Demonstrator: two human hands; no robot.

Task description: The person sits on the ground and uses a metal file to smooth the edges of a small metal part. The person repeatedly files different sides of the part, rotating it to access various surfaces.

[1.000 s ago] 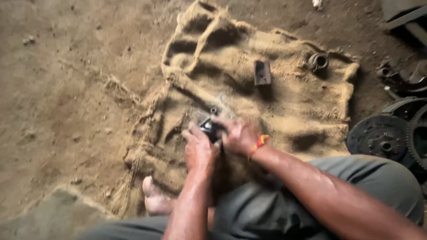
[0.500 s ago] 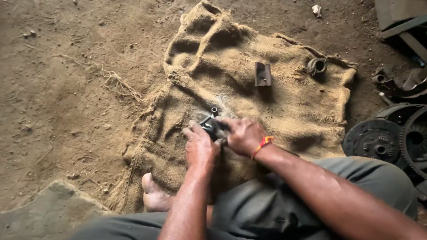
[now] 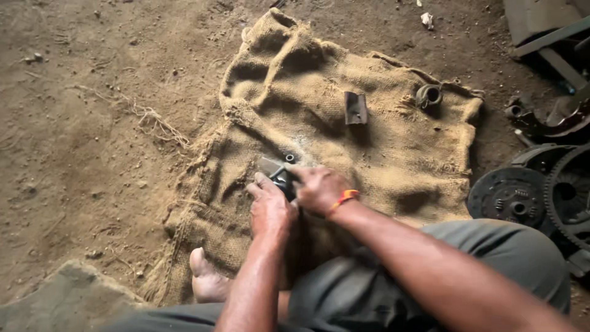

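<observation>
Head view
Left hand (image 3: 270,206): forearm reaching forward, fingers curled onto the dark metal part (image 3: 281,174).
Right hand (image 3: 318,187): wrist bent inward, fingers closed on the same part.
Metal part: between both hands, on the burlap sack (image 3: 393,147).

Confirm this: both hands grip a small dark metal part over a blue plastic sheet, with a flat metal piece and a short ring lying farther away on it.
Not quite. The head view shows a brown burlap sack under everything, not blue plastic. The left hand and right hand do grip the small dark metal part; the flat metal piece and ring lie beyond.
</observation>
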